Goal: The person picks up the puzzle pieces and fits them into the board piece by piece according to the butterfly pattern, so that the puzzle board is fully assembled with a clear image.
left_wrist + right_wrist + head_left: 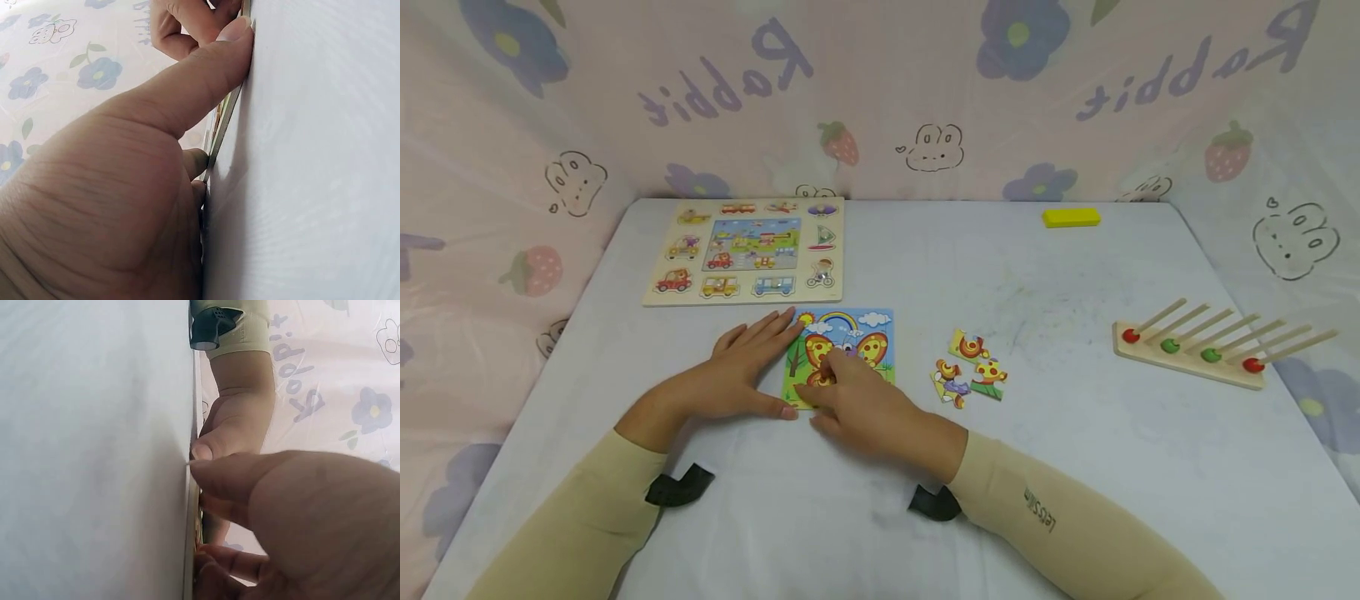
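Note:
A small square jigsaw puzzle (878, 323) with a butterfly, rainbow and sun lies on the table in front of me. My left hand (730, 379) rests at its left side with fingers spread, fingertips by the upper left corner and thumb by the lower left one. In the left wrist view the left thumb (187, 81) lies along the board's edge. My right hand (876, 408) reaches over the puzzle's lower part, its fingertips pressing on the picture. The right thumb (219, 475) is at the near edge in the right wrist view. Part of the butterfly is hidden beneath this hand.
Several loose puzzle pieces (988, 379) lie right of the puzzle. A wooden vehicle puzzle board (658, 290) is behind, at the left. A yellow block (1071, 218) lies at the back right. At the right stands a wooden peg rack (1187, 354) with red and green beads.

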{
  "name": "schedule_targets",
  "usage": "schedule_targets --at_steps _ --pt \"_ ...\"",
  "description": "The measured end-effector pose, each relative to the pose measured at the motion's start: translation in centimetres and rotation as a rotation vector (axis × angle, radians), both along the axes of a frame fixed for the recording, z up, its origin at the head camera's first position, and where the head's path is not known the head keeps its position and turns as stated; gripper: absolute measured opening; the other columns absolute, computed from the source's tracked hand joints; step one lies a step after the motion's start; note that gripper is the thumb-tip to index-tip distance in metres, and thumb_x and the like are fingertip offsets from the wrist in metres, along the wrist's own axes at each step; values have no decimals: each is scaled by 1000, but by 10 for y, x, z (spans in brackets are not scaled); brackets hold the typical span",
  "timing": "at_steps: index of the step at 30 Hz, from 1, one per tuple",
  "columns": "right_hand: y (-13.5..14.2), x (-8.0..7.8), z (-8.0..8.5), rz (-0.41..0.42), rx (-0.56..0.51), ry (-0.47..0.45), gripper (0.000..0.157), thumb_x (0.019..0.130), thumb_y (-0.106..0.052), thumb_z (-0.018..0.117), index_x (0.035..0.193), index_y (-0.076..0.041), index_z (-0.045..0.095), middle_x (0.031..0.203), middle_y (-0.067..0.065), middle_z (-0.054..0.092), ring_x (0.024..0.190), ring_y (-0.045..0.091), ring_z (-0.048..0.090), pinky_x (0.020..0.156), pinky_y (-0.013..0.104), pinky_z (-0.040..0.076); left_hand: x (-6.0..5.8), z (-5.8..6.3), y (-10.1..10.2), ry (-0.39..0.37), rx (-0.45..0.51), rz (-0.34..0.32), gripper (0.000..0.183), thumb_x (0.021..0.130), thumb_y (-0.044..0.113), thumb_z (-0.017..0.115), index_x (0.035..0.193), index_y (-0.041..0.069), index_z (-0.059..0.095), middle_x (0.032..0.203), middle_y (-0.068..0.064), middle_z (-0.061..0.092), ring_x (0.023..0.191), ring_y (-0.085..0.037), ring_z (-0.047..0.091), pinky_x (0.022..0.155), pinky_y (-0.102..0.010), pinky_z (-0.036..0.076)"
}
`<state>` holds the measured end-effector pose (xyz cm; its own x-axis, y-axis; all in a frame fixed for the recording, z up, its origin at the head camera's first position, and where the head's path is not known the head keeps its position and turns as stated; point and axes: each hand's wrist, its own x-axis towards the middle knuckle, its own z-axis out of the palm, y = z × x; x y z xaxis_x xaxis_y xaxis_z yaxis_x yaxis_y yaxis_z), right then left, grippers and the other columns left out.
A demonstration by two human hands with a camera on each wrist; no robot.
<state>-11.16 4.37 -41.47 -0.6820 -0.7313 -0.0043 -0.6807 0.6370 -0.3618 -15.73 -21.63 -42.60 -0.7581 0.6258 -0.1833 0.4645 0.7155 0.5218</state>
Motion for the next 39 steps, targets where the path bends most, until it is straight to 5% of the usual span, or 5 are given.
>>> schedule_targets --at_steps 11,20,28,32,39 --pt "30 -3 14 19 -249 -239 43 108 -31 73 148 -17 69 138 0 59 124 16 57 103 32 50 2 0 0 -6 -10 8 126 85 71 83 176 12 18 183 -7 2 166 -33 -4 123 -69 1" --pt "81 -10 19 19 -573 -382 45 106 -21 74 149 -8 66 131 8 69 108 15 65 88 39 59 -1 -3 -1 -6 -33 15 129 82 73 84 177 15 18 183 -2 0 166 -29 -6 125 -65 0" --pt "147 -16 17 -5 -733 -597 45 115 -23 55 154 0 56 135 26 63 119 45 63 88 40 58 0 0 0 -8 -8 11 126 84 71 84 176 13 19 183 -6 2 166 -33 -4 124 -66 -1" --pt "181 -19 9 -20 -817 -628 51 118 -35 44 156 -1 55 136 28 61 123 45 62 100 44 56 0 -1 1 -9 -19 11 127 84 72 83 176 15 18 183 -4 1 166 -32 -5 124 -65 -1" --pt "217 -30 -2 -62 -940 -625 61 118 -44 38 157 2 52 135 26 61 126 36 61 99 39 53 1 0 0 -7 -17 10 127 85 72 83 176 14 18 183 -6 1 166 -33 -5 124 -66 -1"
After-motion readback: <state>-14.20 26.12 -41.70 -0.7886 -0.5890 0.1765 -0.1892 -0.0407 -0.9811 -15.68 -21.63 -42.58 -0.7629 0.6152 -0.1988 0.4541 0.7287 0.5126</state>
